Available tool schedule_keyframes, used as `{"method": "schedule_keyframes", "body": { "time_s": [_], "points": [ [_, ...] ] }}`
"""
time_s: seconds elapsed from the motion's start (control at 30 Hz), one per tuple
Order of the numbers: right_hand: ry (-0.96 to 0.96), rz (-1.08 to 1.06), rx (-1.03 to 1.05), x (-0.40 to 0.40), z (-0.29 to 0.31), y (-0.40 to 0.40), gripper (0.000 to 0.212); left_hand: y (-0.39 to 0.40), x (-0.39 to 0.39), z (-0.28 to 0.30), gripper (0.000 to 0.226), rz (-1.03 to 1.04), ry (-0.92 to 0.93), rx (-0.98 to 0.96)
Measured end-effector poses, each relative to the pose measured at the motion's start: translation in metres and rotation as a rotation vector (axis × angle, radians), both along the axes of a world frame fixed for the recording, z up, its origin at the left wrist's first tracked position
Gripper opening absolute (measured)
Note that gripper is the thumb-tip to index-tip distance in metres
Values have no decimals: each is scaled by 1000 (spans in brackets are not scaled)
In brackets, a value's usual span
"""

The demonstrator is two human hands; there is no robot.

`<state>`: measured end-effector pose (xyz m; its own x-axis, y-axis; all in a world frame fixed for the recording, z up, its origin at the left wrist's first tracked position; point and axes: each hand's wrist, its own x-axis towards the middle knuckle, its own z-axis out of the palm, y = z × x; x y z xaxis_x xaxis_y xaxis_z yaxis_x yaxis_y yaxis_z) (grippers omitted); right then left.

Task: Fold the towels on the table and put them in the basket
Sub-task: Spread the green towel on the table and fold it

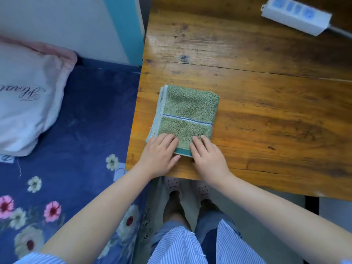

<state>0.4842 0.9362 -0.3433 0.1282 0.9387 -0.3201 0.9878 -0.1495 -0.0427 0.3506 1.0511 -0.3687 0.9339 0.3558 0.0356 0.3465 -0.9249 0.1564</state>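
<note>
Towel [185, 115] — green, folded to a small rectangle — lies flat near the left front corner of the wooden tabletop [266, 111]. A blue-and-white stripe crosses it partway down; a darker teal band shows at its near edge, between the two hands. Layered pale edges are stacked along its left side.

Left hand [161, 156]: palm down on the towel's near left corner, fingers fairly straight and lying together on the cloth, thumb alongside the teal band. Pressing, not gripping, as far as can be seen.

Right hand [206, 159]: palm down on the near right corner, fingers extended flat onto the pile; the thumb is hidden under the hand. Both forearms are bare and reach in from the near edge.

Power strip [296, 15] — white, with blue sockets — sits at the far right of the tabletop, well apart from the towel. Left of the tabletop is a bed with a blue flowered sheet [85, 121] and a pink pillow [28, 92].
</note>
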Motion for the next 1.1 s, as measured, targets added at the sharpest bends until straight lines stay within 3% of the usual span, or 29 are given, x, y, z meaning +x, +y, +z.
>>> {"method": "schedule_keyframes", "body": {
  "time_s": [0.03, 0.17, 0.3, 0.37, 0.47, 0.7, 0.77, 0.83, 0.9, 1.0, 1.03, 1.1],
  "points": [
    [-31, 27, 21, 1, -2, 1, 24, -1, -4, 0, 47, 2, 36, 18],
    [-194, 138, 23, 3, -8, 10, 38, -2, 1, 8, 70, 78, 155, -18],
    [-240, 247, -68, 7, -2, 23, 26, -8, 6, 17, 68, 135, 210, -48],
    [-198, 257, -133, 14, 24, 33, 8, -14, 6, 22, 69, 188, 225, -45],
    [-20, 314, -185, 32, 49, 38, 28, -25, 3, 26, 66, 278, 255, -90],
    [167, 405, -397, 44, 89, 32, 8, -79, -27, 29, 66, 453, 100, -83],
    [204, 416, -402, 37, 96, 28, 9, -93, -40, 40, 50, 513, 68, -122],
    [310, 422, -390, 24, 103, 22, 24, -104, -62, 54, 41, 629, 45, -231],
    [358, 456, -333, 8, 113, 16, 48, -109, -84, 72, 60, 844, -41, -362],
    [217, 634, -236, -35, 124, 3, 81, -122, -122, 101, 81, 972, -114, -384],
    [171, 694, -182, -59, 127, -1, 82, -130, -142, 115, 83, 1011, -127, -372],
    [165, 723, -75, -97, 127, -8, 65, -144, -175, 131, 83, 1052, -144, -350]
  ]
}}
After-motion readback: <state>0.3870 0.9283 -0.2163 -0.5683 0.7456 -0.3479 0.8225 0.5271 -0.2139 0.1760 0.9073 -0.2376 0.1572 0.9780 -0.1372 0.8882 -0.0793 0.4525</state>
